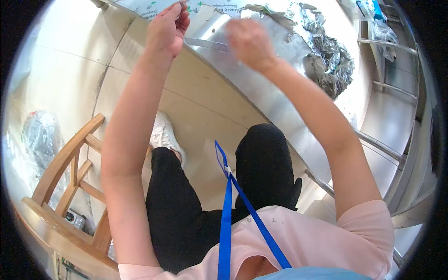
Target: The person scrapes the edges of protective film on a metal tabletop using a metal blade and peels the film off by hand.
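Observation:
My left hand (169, 29) is raised at the top, over the edge of a metal-topped table (252, 84). Its thumb and fingers are pinched together around something small and greyish that I cannot make out. My right hand (251, 44) is over the tabletop, smeared by motion, so its finger grip is unclear. A flat, pale strip (206, 44), like a blade or ruler, reaches from beside the right hand toward the left wrist. Right of that hand lies a heap of crumpled grey, foil-like scraps (329, 60). A printed sheet (135, 5) with green leaf marks covers the table's far end.
A wooden chair (70, 163) stands at the left, with a clear plastic bag (42, 133) beyond it. Metal rack bars (387, 44) run along the right side. A blue lanyard (225, 210) hangs from my neck above my knees. A white shoe (164, 135) rests on the tiled floor.

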Demonstrator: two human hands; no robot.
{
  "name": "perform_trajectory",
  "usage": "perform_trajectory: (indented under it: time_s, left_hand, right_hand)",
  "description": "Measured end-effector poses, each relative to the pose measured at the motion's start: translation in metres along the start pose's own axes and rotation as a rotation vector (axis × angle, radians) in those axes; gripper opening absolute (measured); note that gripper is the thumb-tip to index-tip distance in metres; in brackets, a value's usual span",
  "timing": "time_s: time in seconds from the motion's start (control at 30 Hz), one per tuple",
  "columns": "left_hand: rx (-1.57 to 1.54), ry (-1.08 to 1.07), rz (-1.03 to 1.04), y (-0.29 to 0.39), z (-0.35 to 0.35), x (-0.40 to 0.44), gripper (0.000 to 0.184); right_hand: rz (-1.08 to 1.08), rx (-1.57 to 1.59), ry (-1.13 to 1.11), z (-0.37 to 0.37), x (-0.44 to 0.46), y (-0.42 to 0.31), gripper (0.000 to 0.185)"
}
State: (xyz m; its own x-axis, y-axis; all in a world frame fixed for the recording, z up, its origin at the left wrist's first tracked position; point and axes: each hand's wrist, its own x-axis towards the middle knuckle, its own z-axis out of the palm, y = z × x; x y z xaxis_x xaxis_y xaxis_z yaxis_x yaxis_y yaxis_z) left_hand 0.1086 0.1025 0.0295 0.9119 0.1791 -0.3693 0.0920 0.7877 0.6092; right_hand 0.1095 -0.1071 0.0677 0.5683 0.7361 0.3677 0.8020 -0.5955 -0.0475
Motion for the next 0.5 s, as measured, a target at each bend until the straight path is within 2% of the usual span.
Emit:
perform_trajectory:
  time_s: [0.03,0.13,0.23,0.3,0.33,0.37,0.4,0.43,0.47,0.5]
  left_hand:
    - [-0.014,0.022,-0.034,0.001,0.002,-0.008,0.014]
    - [-0.047,0.003,-0.088,0.001,0.000,-0.020,0.014]
    - [-0.018,-0.062,-0.069,-0.005,0.004,-0.029,0.014]
    - [-0.005,-0.122,-0.055,-0.008,0.013,-0.030,0.014]
    - [0.100,-0.171,-0.040,-0.008,0.018,-0.028,0.013]
    - [0.206,-0.217,-0.026,-0.009,0.023,-0.024,0.012]
    - [0.310,-0.261,-0.012,-0.010,0.027,-0.020,0.011]
    - [0.468,-0.189,0.025,-0.009,0.038,-0.018,0.012]
    - [0.761,-0.184,0.104,0.000,0.044,-0.012,0.018]
    - [1.058,-0.178,0.179,0.010,0.050,-0.007,0.025]
  right_hand:
    - [-0.145,0.044,0.060,0.010,-0.006,-0.012,0.017]
    - [-0.070,0.159,0.024,0.005,-0.004,-0.038,0.020]
    - [0.301,0.377,0.101,-0.003,0.017,-0.045,0.021]
    - [0.194,0.384,0.258,-0.004,0.036,-0.039,0.023]
    - [0.136,0.385,0.337,-0.008,0.044,-0.036,0.024]
    - [0.210,0.357,0.197,-0.016,0.047,-0.033,0.027]
    - [0.282,0.063,0.004,-0.009,0.041,-0.014,0.025]
    - [0.341,-0.233,-0.189,0.007,0.035,0.018,0.024]
    - [0.393,-0.529,-0.382,0.008,0.038,0.026,0.024]
    - [0.398,-0.340,-0.329,0.013,0.029,0.023,0.025]
